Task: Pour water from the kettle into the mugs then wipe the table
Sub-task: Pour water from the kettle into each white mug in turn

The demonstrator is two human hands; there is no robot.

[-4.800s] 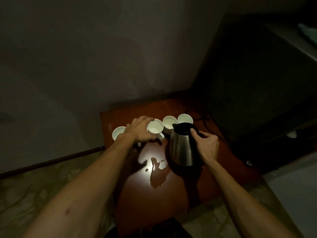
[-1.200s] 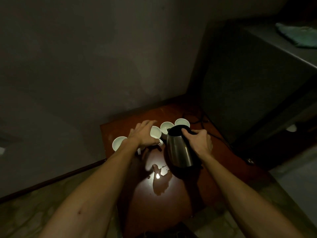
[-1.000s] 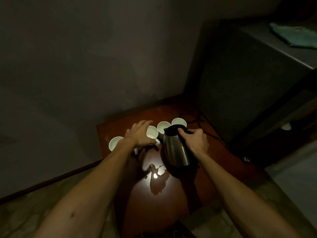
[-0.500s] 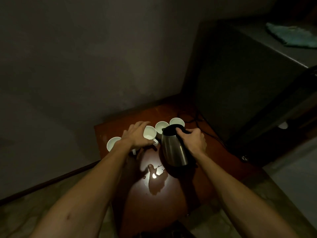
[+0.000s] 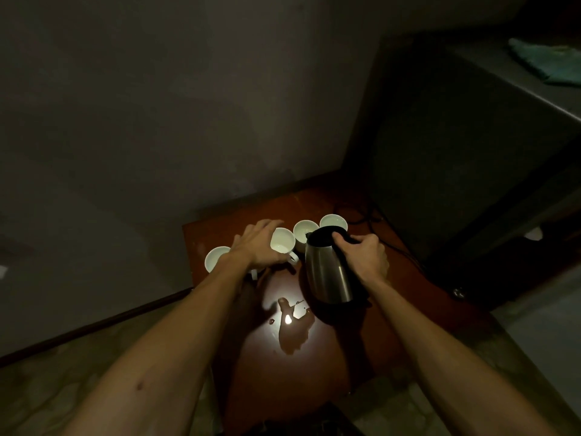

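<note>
Since a moment before, little had shifted: the kettle (image 5: 328, 272) leaned a touch further toward the mugs, and both hands stayed where they had been.

Nearest me, two bare forearms reached out over the red-brown table (image 5: 408, 313). A puddle of water (image 5: 294, 328) lay on the wood between them, catching a bright spot of light, with a few small drops beside it.

Just past the puddle, the right hand (image 5: 366, 259) had its fingers curled tight round the kettle's dark handle, thumb up near the lid. The steel kettle tilted to the left, its spout close to the third mug (image 5: 304, 230); whether its base touched the table I could not tell in the gloom.

The left hand (image 5: 257, 247) lay with fingers fairly straight along the side of the second mug (image 5: 282, 243), palm down, steadying it rather than clasping it. The first mug (image 5: 215, 258) stood just left of that wrist, partly hidden by it. The fourth mug (image 5: 333, 221) stood furthest right in the row, just behind the kettle's lid. All four were white.

Behind the mugs a dark cable (image 5: 361, 218) trailed over the table's far corner toward a dark cabinet (image 5: 456, 146). On top of the cabinet, far right, lay a greenish cloth (image 5: 547, 62).
</note>
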